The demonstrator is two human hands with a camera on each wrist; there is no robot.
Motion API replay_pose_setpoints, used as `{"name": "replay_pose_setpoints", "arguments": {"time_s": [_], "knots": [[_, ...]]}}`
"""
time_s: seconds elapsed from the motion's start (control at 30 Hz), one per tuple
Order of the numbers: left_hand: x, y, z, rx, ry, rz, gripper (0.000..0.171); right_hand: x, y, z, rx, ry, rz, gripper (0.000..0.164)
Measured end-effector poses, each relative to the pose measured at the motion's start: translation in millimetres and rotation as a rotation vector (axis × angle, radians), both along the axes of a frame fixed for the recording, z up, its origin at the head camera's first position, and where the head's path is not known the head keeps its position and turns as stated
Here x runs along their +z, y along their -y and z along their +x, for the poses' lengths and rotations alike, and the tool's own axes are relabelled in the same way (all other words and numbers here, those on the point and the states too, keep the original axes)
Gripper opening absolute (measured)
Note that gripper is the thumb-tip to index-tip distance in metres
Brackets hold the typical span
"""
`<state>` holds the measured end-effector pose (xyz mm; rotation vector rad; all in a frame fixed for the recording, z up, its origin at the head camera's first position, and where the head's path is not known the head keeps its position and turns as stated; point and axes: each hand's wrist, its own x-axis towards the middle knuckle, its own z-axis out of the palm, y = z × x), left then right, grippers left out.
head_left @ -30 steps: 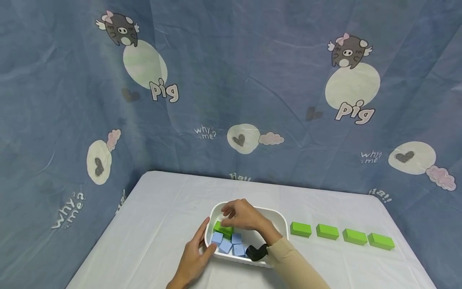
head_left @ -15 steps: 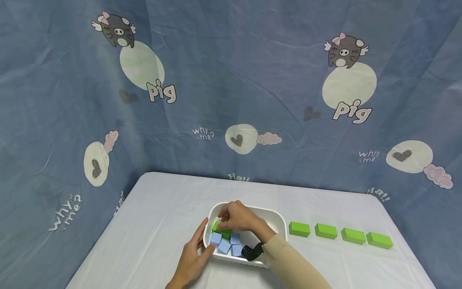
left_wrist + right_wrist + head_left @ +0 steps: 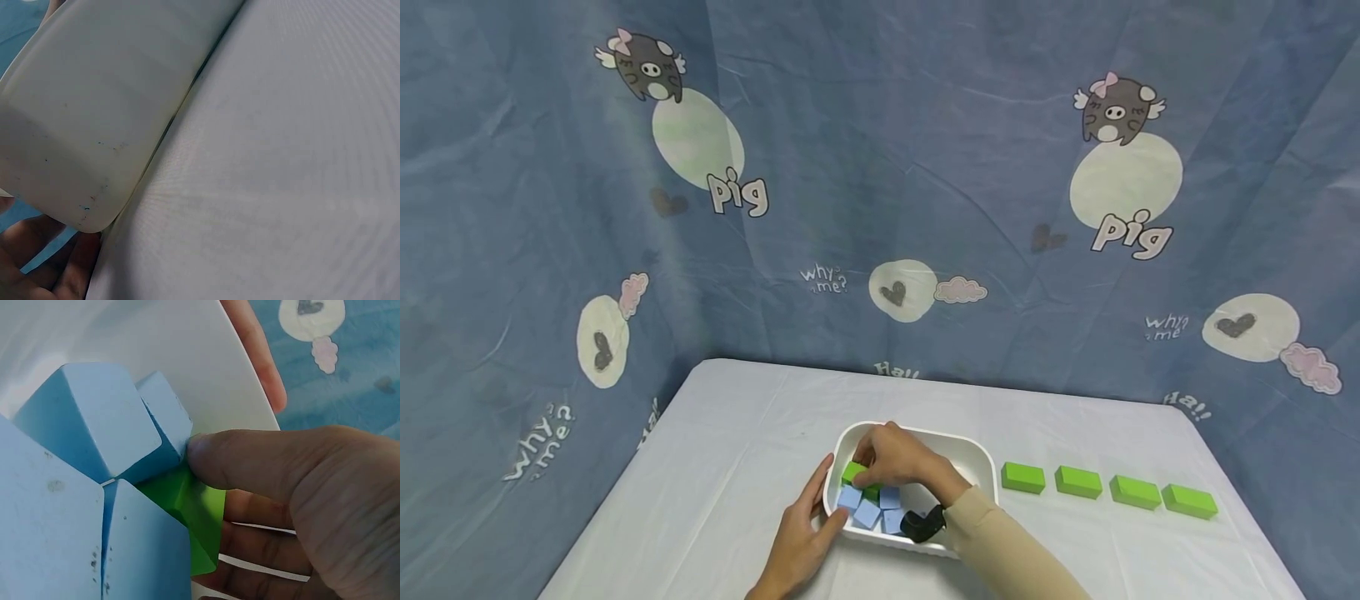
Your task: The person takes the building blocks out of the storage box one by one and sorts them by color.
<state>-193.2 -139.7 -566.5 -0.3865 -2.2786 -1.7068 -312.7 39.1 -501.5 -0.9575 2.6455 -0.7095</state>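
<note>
A white plastic tray (image 3: 977, 457) stands on the table, with several light blue blocks (image 3: 867, 514) in its front left part. My left hand (image 3: 799, 540) holds its left front corner, fingers along the side and thumb at the front rim. Inside the tray, my right hand (image 3: 895, 456) pinches a green block (image 3: 853, 472) behind the blue ones. The right wrist view shows the thumb (image 3: 250, 459) on the green block (image 3: 206, 515) and fingers on its far side. More green shows just below that hand in the head view; whether it is a second block, I cannot tell.
Several green rectangular blocks (image 3: 1078, 482) lie in a row on the white tablecloth (image 3: 737, 467), to the right of the tray. A black strapped device (image 3: 922, 525) sits at the right wrist. Behind the table hangs a blue patterned cloth (image 3: 820, 167).
The right hand has come down and its fingers, parted above the green block before, now pinch it. The left hand and the tray stay where they were.
</note>
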Motion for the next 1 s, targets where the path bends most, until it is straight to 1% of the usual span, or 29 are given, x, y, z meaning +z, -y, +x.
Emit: {"name": "replay_pose_setpoints", "arguments": {"time_s": [0.17,0.37,0.47,0.63,0.73,0.83,1.0], "knots": [[0.5,-0.4,-0.1,0.008,-0.005,-0.015,0.071,2.0,-0.1,0.5,0.011,-0.023,0.013,0.020],[0.2,-0.3,0.4,0.015,-0.014,-0.023,0.071,3.4,1.8,0.9,0.046,-0.061,0.056,0.028],[0.3,-0.5,0.7,0.017,-0.013,-0.018,0.071,4.3,2.8,0.8,0.063,-0.083,0.075,0.028],[0.6,-1.4,1.1,0.011,0.000,-0.010,0.071,6.5,1.7,1.1,0.046,-0.078,0.087,0.026],[0.6,-1.6,1.1,0.004,0.007,-0.005,0.071,10.0,-0.7,0.7,0.053,-0.087,0.074,0.026],[0.4,-1.5,1.2,0.003,0.007,0.002,0.072,15.4,-3.9,-0.6,0.084,-0.099,0.042,0.025],[0.3,-0.9,1.5,0.004,0.005,0.006,0.073,29.2,-10.8,-1.8,0.113,-0.070,-0.024,0.026]]}}
